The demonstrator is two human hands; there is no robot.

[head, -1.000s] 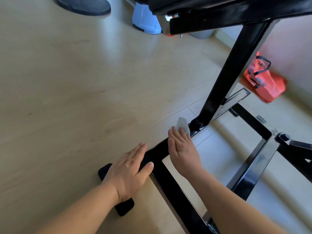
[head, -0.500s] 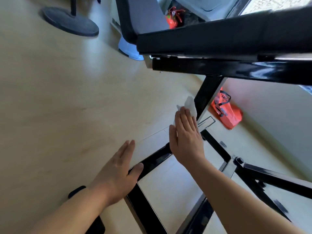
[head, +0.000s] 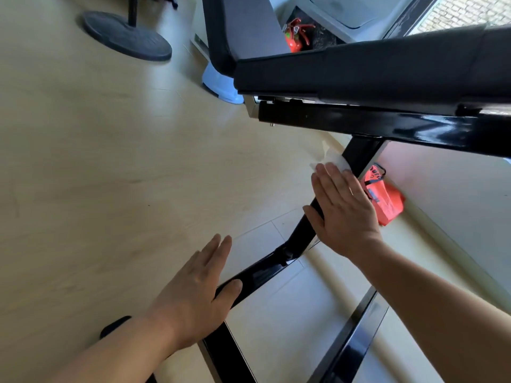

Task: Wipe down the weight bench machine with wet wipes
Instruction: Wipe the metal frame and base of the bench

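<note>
The weight bench has a glossy black steel frame: a slanted upright post [head: 359,153] rises from a floor bar [head: 262,272] to a black beam [head: 387,125] under the padded seat [head: 387,70]. My right hand [head: 343,208] lies flat against the upright post and presses a white wet wipe [head: 336,158] onto it; the wipe sticks out past my fingertips. My left hand [head: 193,294] rests flat, fingers together, at the corner of the floor bar with the thumb over the bar's edge.
A round black stand base [head: 127,37] sits on the pale wood floor at the upper left. A light blue container [head: 218,84] stands behind the bench. An orange bag [head: 384,197] lies by the wall. A red fire extinguisher [head: 294,37] is at the top.
My right hand with the wipe has slid from the floor joint up along the slanted post. The view has tilted upward, showing the seat. My left hand has stayed on the floor bar.
</note>
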